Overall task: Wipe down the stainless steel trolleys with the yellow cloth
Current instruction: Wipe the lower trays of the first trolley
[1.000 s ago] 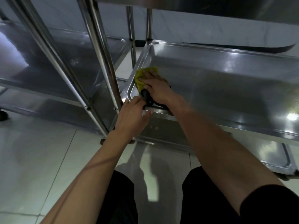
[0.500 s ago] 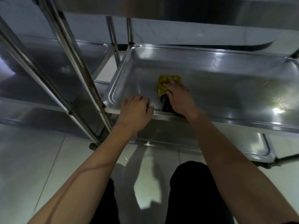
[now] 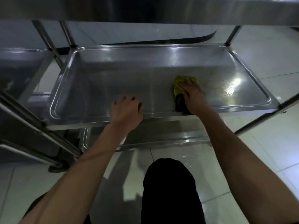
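The stainless steel trolley's middle shelf [image 3: 113, 78] fills the centre of the head view, a shallow tray with a raised rim. My right hand [image 3: 192, 96] lies flat on the yellow cloth [image 3: 178, 84], pressing it onto the shelf right of centre; the cloth's dark part [image 3: 179, 104] shows under my wrist near the front rim. A wet sheen [image 3: 229, 89] lies on the steel just right of the cloth. My left hand [image 3: 126, 110] rests on the shelf's front rim with its fingers curled over the edge.
The top shelf's underside [image 3: 145, 8] hangs low overhead. Upright posts [image 3: 48, 38] stand at the corners. A second trolley [image 3: 19, 70] sits close on the left, its caster [image 3: 58, 166] on the tiled floor. A lower shelf [image 3: 161, 138] lies beneath. My dark-trousered knee [image 3: 169, 183] is below.
My right hand has swept the cloth from the shelf's left end rightward past the middle. My left hand slid right along the front rim, and the view shifted right with them.
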Demonstrator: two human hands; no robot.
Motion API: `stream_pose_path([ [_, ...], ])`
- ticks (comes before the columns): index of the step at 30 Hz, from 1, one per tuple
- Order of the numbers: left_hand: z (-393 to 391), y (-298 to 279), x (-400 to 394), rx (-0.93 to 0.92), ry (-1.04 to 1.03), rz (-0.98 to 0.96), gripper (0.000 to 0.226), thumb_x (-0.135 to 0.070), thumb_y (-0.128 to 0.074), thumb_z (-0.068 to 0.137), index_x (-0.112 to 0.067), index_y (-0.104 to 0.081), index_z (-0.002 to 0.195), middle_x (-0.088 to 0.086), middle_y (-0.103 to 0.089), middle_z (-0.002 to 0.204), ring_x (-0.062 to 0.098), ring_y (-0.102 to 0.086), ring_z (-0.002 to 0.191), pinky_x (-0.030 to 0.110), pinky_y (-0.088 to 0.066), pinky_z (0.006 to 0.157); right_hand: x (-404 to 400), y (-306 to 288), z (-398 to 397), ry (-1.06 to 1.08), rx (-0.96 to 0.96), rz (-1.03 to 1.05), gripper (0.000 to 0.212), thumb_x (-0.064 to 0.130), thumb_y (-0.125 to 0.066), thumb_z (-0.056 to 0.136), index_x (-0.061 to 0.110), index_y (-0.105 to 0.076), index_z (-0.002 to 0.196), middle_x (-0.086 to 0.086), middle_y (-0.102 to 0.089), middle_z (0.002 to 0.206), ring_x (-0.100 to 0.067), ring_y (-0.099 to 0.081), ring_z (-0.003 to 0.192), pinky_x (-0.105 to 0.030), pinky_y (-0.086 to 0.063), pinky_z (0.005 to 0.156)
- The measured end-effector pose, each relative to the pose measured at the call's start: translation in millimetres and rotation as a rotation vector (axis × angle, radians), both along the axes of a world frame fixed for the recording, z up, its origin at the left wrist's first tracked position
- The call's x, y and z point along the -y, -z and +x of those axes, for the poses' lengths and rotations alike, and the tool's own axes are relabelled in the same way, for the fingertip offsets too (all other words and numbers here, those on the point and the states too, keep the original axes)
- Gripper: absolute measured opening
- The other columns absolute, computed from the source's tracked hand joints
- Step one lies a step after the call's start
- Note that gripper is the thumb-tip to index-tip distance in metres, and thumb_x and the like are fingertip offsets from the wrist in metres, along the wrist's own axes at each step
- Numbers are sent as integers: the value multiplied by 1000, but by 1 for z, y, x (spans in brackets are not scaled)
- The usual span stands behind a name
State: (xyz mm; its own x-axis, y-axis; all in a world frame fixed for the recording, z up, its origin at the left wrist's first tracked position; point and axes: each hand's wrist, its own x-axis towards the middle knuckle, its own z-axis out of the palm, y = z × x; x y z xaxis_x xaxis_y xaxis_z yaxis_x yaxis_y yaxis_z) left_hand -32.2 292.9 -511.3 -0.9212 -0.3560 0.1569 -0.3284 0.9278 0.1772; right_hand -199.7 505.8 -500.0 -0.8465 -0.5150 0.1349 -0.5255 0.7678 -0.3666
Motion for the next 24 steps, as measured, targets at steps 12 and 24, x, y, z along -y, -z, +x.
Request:
stream_pose_path([
  [12,33,-11,53,-79,73,177,26,-22,-53,95,-17,-67,117,9,-65,115,32,-57,109,41,-47,92,77,3,7,-71,4,79,43,26,-34,107,30,-39,149,9,-15,165,-15,-9,152,-47,-20,116],
  [24,121,-16,136,24,-272,-18,30,-28,-50,91,-26,-69,113,1,-63,122,32,-55,111,46,-45,93,258,11,70,-382,-3,10,43,17,-37,103,26,-46,145,3,-20,164,-19,-12,151,-48,-15,118],
])
